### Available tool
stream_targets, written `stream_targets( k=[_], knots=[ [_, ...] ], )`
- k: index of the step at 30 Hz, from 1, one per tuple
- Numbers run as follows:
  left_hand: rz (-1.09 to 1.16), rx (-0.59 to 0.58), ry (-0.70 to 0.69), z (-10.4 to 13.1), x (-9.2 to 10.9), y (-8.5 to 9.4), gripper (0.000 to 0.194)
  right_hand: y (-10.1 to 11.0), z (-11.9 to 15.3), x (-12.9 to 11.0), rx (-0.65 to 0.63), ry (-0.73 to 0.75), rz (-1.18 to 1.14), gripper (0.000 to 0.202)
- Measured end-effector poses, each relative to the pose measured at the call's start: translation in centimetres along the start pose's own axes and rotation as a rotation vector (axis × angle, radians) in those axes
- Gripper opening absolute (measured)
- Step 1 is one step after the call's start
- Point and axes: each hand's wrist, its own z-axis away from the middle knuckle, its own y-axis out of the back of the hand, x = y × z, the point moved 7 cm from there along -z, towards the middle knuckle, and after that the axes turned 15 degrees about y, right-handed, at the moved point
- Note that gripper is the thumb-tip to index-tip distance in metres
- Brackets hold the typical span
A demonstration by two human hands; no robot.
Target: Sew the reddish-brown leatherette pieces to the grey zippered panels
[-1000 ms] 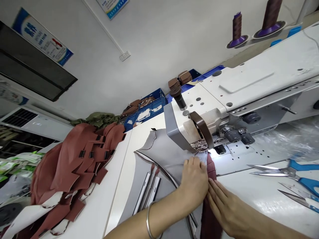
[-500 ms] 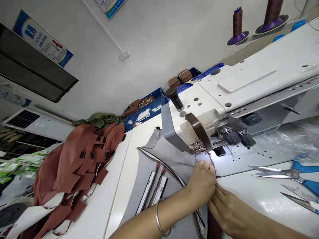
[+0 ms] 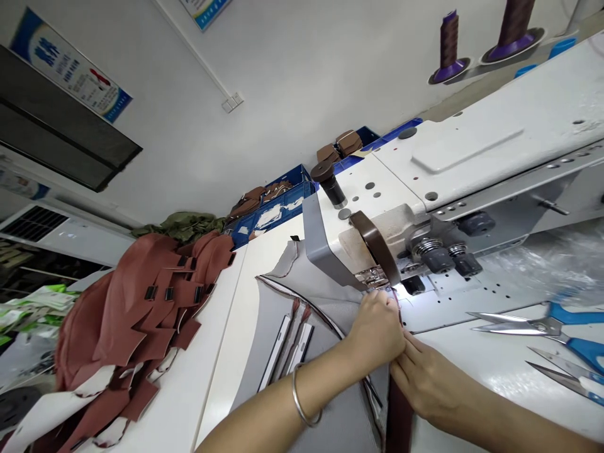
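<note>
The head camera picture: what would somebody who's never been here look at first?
Probably the big white sewing machine on the right, with a bright light glowing under its head. Just below, the left hand and right hand sit close together at the grey material and dark red strip. Over on the left lies a heap of reddish-brown pieces.

The grey, curved-edged cloth panel (image 3: 316, 277) looks matt and finely ribbed; the reddish-brown, leather-like cut pieces (image 3: 136, 277), smooth with a dull sheen. The white, boxy sewing machine (image 3: 462, 157) has glossy paint; the blue-handled metal scissors (image 3: 545, 324), shiny blades.
</note>
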Motion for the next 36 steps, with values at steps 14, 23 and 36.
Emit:
stream_targets(
  k=[14,23,36],
  knots=[
    [0.034,-0.072,0.091,0.0,-0.2,-0.4,0.021,-0.1,0.5,0.8,0.034,-0.042,-0.025,0.035],
    [0.019,-0.049,0.095,-0.6,-0.3,-0.4,0.019,-0.5,0.5,1.5,0.05,-0.052,-0.04,0.034],
    [-0.032,0.14,0.075,-0.3,-0.8,-0.1,0.018,-1.4,1.0,1.2,0.017,-0.046,-0.024,0.038]
  ],
)
